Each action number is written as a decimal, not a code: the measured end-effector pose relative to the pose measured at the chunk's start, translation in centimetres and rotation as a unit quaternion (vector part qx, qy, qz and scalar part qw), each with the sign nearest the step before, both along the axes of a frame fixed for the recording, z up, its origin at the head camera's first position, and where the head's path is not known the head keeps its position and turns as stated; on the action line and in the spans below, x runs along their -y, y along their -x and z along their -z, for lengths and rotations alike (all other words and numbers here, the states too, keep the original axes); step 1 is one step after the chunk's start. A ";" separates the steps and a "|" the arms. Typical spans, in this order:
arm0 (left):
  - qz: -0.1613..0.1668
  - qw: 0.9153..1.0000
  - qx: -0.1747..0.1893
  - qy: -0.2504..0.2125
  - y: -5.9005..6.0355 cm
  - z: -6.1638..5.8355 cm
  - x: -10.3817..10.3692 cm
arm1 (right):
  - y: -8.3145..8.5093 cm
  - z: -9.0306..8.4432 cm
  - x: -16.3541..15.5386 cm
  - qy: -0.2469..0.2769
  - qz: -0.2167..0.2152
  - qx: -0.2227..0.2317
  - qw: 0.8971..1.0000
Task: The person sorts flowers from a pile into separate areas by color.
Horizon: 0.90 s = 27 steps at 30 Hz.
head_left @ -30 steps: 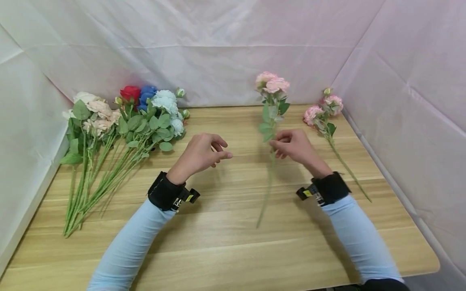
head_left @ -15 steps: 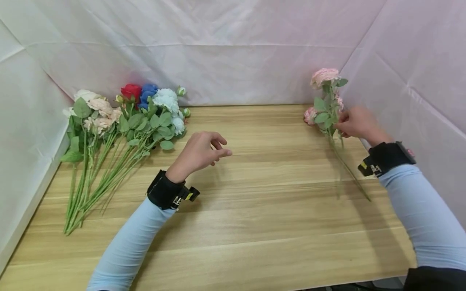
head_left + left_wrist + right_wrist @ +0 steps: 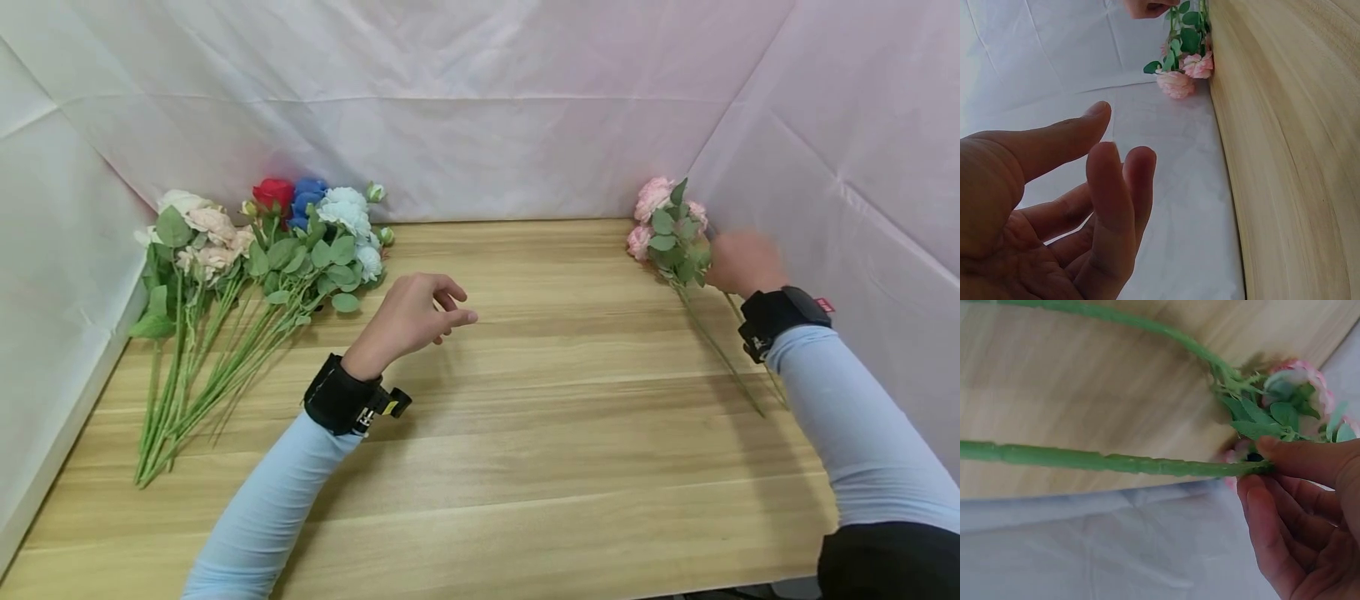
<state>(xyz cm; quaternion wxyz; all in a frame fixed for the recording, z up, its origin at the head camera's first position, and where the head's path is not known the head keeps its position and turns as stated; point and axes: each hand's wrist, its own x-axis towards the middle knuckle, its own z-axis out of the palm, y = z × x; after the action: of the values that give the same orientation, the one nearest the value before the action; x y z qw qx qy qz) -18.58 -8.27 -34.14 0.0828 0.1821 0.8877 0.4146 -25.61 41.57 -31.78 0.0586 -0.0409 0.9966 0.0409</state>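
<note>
My right hand [image 3: 746, 262] is at the far right of the table, blurred in the head view. In the right wrist view its thumb and fingers pinch the green stem [image 3: 1147, 465] of a pink artificial flower just below the leaves. A second pink flower lies beside it, its stem [image 3: 1147, 325] running roughly alongside. The pink blooms [image 3: 652, 198] and leaves of the two overlap near the back edge. My left hand [image 3: 411, 315] hovers over the middle of the table, fingers loosely curled and holding nothing; the left wrist view shows a gap between thumb and fingers.
On the left of the wooden table [image 3: 525, 467] lies a bunch of artificial flowers: cream ones [image 3: 212, 229], a red rose [image 3: 273, 193], a blue one [image 3: 306, 200] and light blue ones [image 3: 347, 210], stems toward the front. White cloth walls [image 3: 480, 150] enclose the back and sides.
My right hand has carried the pink flower from the middle right to the far right, then lowered it beside the other pink flower. The left hand has stayed in place.
</note>
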 end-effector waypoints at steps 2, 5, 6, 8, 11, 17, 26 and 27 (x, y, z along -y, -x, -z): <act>0.000 1.000 0.000 0.001 0.0 0.1 0.0 | -0.1 0.4 -0.2 0.007 0.004 0.009 1.000; 0.000 1.000 0.000 0.002 0.0 0.2 -0.1 | -0.1 0.7 -0.4 0.019 0.012 0.023 0.999; -0.001 1.000 0.000 0.003 0.0 0.2 -0.1 | -0.1 0.8 -0.5 0.021 0.014 0.027 0.999; -0.002 1.000 0.000 0.002 0.0 0.3 -0.1 | 0.1 1.1 -0.7 0.024 0.018 0.031 0.999; -0.002 1.000 -0.002 0.003 -0.1 0.2 -0.1 | 0.3 1.5 -1.0 0.024 0.020 0.028 0.999; 0.002 1.000 -0.004 0.010 0.0 0.3 -0.1 | 0.1 1.6 -0.8 0.036 0.029 0.005 0.999; -0.004 0.999 -0.024 0.033 0.3 0.2 0.1 | -0.4 0.3 1.2 0.038 0.025 -0.020 0.999; -0.004 0.999 -0.026 0.035 0.3 0.2 0.2 | -0.4 0.2 1.7 0.035 0.020 -0.025 0.999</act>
<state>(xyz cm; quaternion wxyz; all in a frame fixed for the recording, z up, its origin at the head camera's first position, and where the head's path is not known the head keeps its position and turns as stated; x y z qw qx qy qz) -18.84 -8.44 -34.35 0.0643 0.1867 0.9043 0.3786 -25.20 39.84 -31.93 0.0328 -0.0224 0.9992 0.0062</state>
